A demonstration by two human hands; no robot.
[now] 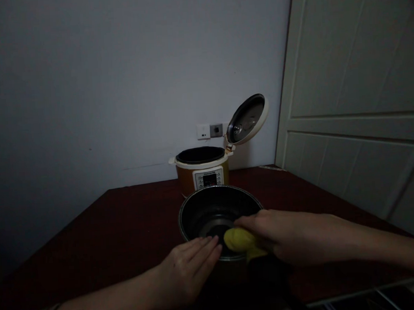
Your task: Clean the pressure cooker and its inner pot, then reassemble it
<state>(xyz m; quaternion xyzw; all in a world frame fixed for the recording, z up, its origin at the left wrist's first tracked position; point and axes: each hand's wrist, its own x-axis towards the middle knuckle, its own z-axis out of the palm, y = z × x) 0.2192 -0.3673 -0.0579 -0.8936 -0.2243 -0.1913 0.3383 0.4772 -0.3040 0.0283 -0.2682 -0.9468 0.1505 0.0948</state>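
Observation:
A dark round pot [191,216] with a pale, worn rim stands in front of me on the table. My left hand [190,267] lies at its near left rim, fingers stretched out together and reaching a little over the edge; the thumb is hidden. At the near right rim, my right hand [269,230] is closed around a bunched yellow cloth [241,239], which hangs over the edge into the pot. A dark shape below the cloth may be the pot's handle; it is too dim to tell.
Behind the pot stands an electric pressure cooker [185,177] with its lid [248,118] raised to the right. Sockets [209,131] sit on the wall behind it. The dark red table [127,219] meets a white panelled door [353,166] at right.

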